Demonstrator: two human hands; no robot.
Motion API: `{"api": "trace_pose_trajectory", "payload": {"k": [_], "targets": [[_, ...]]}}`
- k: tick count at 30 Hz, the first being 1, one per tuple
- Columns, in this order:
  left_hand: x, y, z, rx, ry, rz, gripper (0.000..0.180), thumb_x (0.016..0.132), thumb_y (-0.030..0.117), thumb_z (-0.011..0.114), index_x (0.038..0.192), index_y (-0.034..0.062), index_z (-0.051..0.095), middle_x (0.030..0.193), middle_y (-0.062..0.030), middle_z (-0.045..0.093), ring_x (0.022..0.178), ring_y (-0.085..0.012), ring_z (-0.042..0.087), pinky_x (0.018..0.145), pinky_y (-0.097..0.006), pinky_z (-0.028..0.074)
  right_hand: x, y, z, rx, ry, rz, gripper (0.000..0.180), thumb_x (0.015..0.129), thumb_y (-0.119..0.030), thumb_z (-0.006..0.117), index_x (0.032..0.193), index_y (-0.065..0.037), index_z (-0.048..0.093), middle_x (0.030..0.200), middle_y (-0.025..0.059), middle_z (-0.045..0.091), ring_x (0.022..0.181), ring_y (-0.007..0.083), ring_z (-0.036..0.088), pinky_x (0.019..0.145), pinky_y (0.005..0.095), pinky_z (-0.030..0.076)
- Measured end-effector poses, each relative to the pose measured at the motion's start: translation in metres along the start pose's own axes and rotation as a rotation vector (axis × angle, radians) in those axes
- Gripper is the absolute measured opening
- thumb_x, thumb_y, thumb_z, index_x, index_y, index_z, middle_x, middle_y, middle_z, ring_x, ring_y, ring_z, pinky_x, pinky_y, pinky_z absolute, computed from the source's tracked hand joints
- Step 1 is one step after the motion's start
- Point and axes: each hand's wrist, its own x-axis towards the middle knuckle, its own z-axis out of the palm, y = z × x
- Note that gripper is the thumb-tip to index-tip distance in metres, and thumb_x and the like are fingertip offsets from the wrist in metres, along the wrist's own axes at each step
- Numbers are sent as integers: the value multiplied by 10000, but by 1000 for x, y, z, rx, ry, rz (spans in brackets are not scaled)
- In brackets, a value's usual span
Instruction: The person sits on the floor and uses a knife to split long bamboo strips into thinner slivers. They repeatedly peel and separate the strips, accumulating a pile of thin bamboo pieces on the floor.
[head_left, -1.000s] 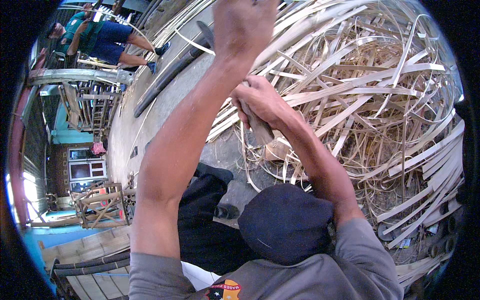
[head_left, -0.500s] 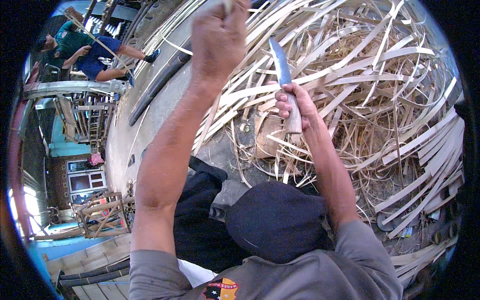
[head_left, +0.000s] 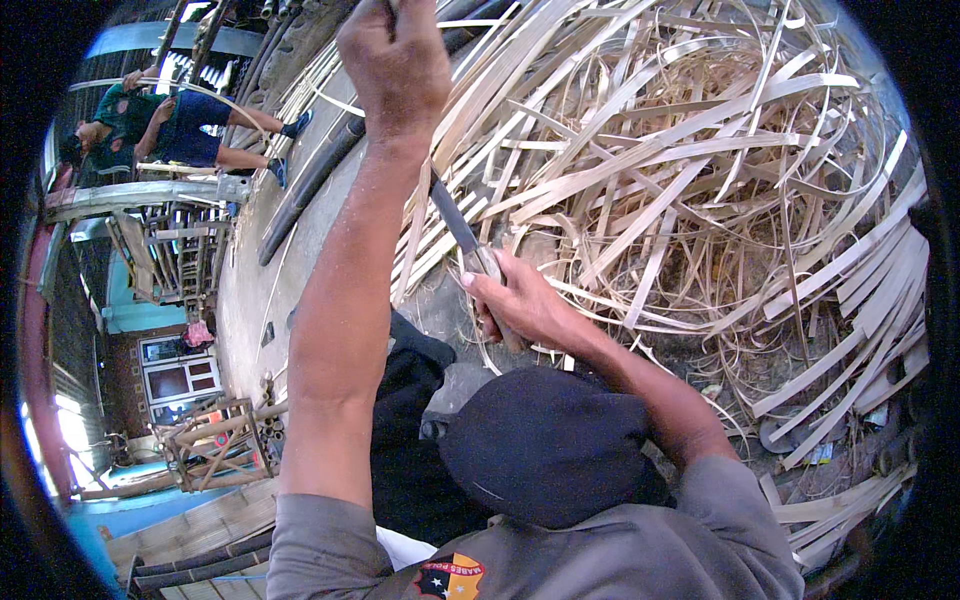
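Observation:
My left hand (head_left: 398,75) is raised at the top edge, closed in a fist. What it grips is mostly cut off by the picture's edge. Lower and to the right, my right hand (head_left: 530,300) wraps round the wooden handle of a knife (head_left: 458,222), thumb along the handle. The dark blade slants up and left, its tip near my left forearm and beside long pale strips (head_left: 500,150) that look like split bamboo. Whether the blade touches a strip I cannot tell.
A tangled heap of pale strips and shavings (head_left: 690,200) covers the ground ahead and right. A dark pole (head_left: 310,190) lies left of my arm. At far left a person (head_left: 170,125) holds a long thin strip. Dark cloth (head_left: 550,445) bulges before my chest.
My right hand has brought the knife left and nearer to me, its blade now tilted toward my left arm. My left fist has shifted slightly left. The far person's strip now bends.

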Motion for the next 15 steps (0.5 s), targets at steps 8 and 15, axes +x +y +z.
{"api": "trace_pose_trajectory", "payload": {"k": [8,15], "targets": [[12,-1,-34,-60,159,-37,542,1038,477,532,599,191,389,507,79,332,417,-39,277,396,-253,187,-41,-119,-32,156,259,-700,347,1023,-399,542,910,-75,592,738,19,577,664,138,578,572,318,476],[4,10,-35,19,167,-30,496,1044,445,538,640,181,424,522,76,342,437,-41,316,398,-249,229,2,1,18,-64,-19,22,389,1001,-418,546,982,-29,550,685,65,592,531,178,586,475,368,457]]}}
